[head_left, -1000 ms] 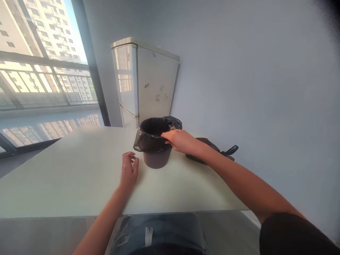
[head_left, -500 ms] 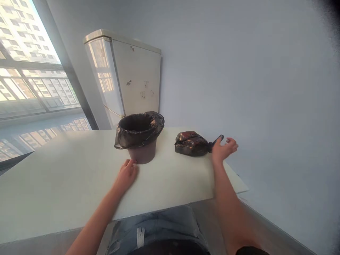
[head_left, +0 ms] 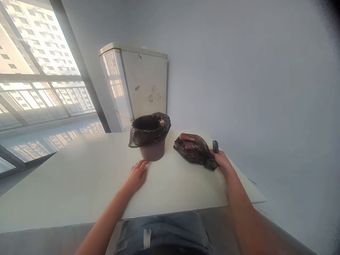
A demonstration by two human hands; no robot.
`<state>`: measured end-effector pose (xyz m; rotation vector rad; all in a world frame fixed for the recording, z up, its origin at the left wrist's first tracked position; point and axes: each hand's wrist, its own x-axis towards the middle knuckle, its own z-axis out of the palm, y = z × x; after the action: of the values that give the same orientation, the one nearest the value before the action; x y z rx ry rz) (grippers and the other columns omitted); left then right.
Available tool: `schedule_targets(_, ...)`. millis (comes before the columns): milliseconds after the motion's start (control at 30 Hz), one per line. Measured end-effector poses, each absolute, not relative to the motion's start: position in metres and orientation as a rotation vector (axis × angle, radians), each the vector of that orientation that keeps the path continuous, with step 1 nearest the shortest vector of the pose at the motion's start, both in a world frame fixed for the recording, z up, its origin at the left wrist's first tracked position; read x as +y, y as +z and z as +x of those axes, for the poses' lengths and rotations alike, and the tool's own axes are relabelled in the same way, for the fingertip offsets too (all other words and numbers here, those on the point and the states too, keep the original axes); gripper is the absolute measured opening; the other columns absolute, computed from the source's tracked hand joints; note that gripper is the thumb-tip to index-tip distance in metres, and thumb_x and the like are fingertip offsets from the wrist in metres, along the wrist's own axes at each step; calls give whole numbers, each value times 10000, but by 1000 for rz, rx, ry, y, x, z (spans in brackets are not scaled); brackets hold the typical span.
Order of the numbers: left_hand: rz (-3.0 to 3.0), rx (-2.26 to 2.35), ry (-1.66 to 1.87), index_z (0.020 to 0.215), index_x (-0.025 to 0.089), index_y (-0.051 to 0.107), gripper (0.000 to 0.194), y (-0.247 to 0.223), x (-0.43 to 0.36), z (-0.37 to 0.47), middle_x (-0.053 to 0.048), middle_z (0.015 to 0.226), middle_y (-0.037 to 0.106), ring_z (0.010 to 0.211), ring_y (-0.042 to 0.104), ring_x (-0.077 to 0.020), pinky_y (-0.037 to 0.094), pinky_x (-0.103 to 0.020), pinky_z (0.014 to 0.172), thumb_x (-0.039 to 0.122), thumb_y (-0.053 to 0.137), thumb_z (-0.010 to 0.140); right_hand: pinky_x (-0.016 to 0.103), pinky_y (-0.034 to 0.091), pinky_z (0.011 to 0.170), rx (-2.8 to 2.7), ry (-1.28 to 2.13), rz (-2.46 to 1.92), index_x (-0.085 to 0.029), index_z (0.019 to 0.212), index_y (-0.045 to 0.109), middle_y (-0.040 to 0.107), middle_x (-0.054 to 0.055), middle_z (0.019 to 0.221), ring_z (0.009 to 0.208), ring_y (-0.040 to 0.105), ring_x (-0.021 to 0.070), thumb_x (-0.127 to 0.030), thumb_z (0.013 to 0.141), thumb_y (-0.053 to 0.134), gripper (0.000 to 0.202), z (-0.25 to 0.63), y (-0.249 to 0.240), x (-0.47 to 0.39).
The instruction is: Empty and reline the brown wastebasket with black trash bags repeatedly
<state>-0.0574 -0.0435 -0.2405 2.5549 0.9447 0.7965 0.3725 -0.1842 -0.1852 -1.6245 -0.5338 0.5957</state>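
A brownish trash can [head_left: 152, 151] stands on the white table, lined with a black garbage bag [head_left: 148, 137] folded over its rim. Close to the can's base, my left hand [head_left: 138, 175] rests on the tabletop with its fingers loosely stretched out, holding nothing. To the right lies a filled black garbage bag [head_left: 192, 148], its neck gathered; reddish contents show through the thin plastic. My right hand [head_left: 221, 160] is closed round the gathered neck of this bag, and a dark loop of plastic sticks up above the fingers.
The white table [head_left: 87, 184] spans the view before me, its right end near the grey wall [head_left: 239, 78]. Behind the table stands a white refrigerator [head_left: 146, 81] with worn marks. A large window [head_left: 47, 92] is on the left.
My right hand has gone from loosely open at the tied end to gripping the filled bag's neck. The bag has turned slightly, its neck now nearer me. My view has shifted a little left.
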Motion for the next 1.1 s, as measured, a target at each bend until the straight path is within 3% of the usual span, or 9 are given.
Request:
schedule_targets(133,2523,780,976,1207,239,682,279,-224,-68,-45,-99,1195,723,1105,693,-245,553,-454,1005,210,457,1046,266,489,536,-567,667,-1463,-173,862,659,648,32,783,652,581,158,-583,632,874,517,325,-178,-201)
schedule_targets(300,2502,547,1089,1519,299,521,474,-198,-121,-4,-131,1412,640,1299,616,-276,519,-483,1097,261,551,1047,252,328,424,-721,979,-1287,-183,816,623,462,-63,562,426,316,68,-623,748,859,504,246,-152,-229)
schedule_targets(367,2533,497,1098,1530,298,518,518,-191,-134,10,-142,1407,631,1303,604,-302,518,-505,1084,294,616,1021,247,285,414,-820,1096,-1241,-189,865,635,477,-64,557,401,319,70,-625,811,817,476,226,-144,-237)
schedule_targets(467,2501,466,1155,1273,258,687,266,-187,-141,20,-115,1130,713,1053,680,-263,559,-436,915,259,540,1052,280,351,442,-1040,1181,-1099,-198,1055,680,672,23,747,437,437,108,-744,895,658,569,223,-138,-243)
schedule_targets(567,2349,492,1217,1051,227,694,245,-186,-139,21,-84,967,699,886,672,-210,550,-352,793,221,450,1076,318,425,497,-1209,1026,-1016,-225,1280,651,755,109,1039,496,488,130,-842,950,422,736,239,-137,-246)
schedule_targets(767,2168,598,1336,1001,227,651,150,-173,-144,24,-52,960,699,908,671,-199,549,-339,812,213,508,1045,367,509,926,-1584,559,-1328,-240,1088,734,704,73,1144,1041,629,244,-344,848,805,271,231,-150,-238)
schedule_targets(833,2190,590,1344,1009,228,655,163,-167,-148,24,-56,952,696,901,671,-203,552,-347,808,212,497,1047,341,504,836,-1537,469,-1374,-220,882,696,682,41,928,905,616,221,-239,870,681,27,222,-161,-238)
schedule_targets(900,2225,579,1358,1021,232,663,189,-163,-149,19,-60,949,690,889,668,-201,552,-349,806,204,479,1054,306,472,725,-1426,393,-1363,-215,780,630,613,12,780,772,573,194,-183,858,575,100,223,-171,-240)
schedule_targets(1100,2206,702,1421,988,231,689,233,-167,-128,-8,-49,943,691,849,653,-183,521,-315,746,176,470,1046,318,482,718,-1091,299,-1353,-221,893,675,655,24,832,781,598,208,-266,883,574,112,268,-178,-251)
